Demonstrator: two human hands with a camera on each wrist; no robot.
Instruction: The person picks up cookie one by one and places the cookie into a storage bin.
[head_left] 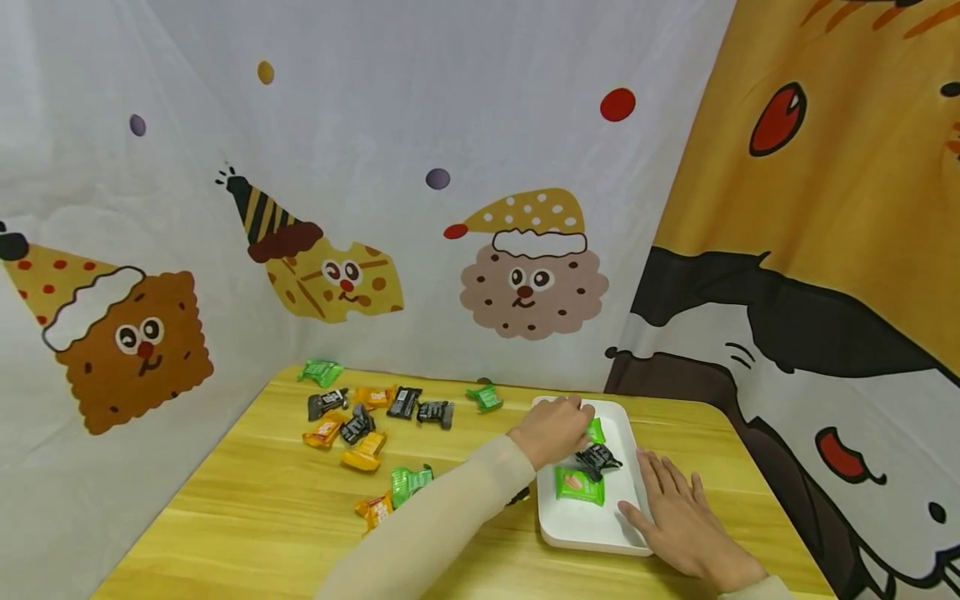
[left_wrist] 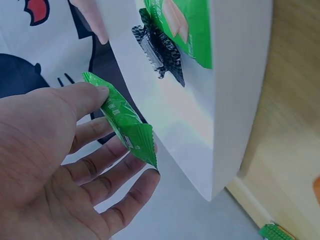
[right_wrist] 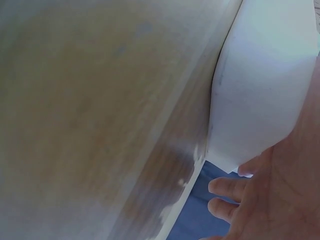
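My left hand (head_left: pixel 553 431) is over the far part of a white tray (head_left: pixel 624 517). Between thumb and fingers it pinches a small green-wrapped candy (left_wrist: pixel 122 122), seen in the left wrist view. Inside the tray lie a black-wrapped candy (head_left: pixel 597 458) and a flat green packet (head_left: pixel 579 486) nearer the front. Along the tray's right side rests my right hand (head_left: pixel 686 521), its fingers extended and the thumb over the rim. In the right wrist view, the right hand (right_wrist: pixel 272 200) lies against the tray's outer wall (right_wrist: pixel 260 95).
Several wrapped candies are scattered on the wooden table (head_left: pixel 247 500) left of the tray: black (head_left: pixel 405 402), orange (head_left: pixel 365 451) and green (head_left: pixel 320 372). A green candy (head_left: pixel 485 397) is near the back edge. Behind the table hangs a printed cloth (head_left: pixel 360 125).
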